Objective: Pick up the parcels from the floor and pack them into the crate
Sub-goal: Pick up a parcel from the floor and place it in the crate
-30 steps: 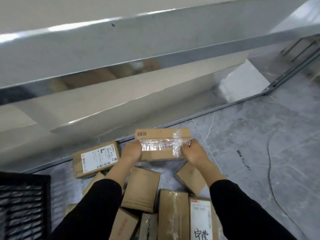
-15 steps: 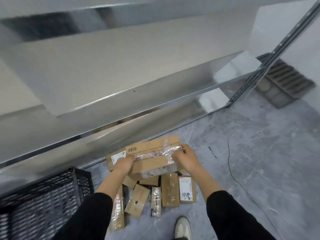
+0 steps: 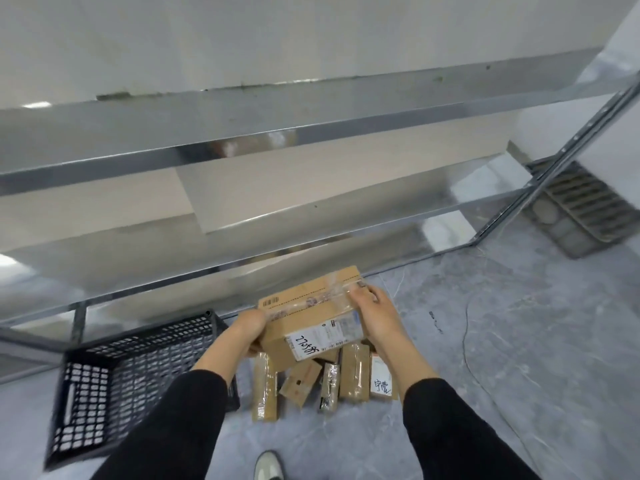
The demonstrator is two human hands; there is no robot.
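Cardboard parcel clasped at both ends, left hand and right hand curled round it, above floor parcels, near black crate.

Brightness: bright, even, cool white indoor light.
Source: above the shelf rack; white highlights sit on its metal edges toward its left end.
Glare: the rack's metal fronts mirror their surroundings; a bright patch lies near its right post.
Shadows: soft grey bands under the rack's boards.
Blur: slight softness throughout; the crate before the rack's left end is smeared; the held parcel shows a readable label.
Distortion: the rack's straight edges fan and tilt outward.
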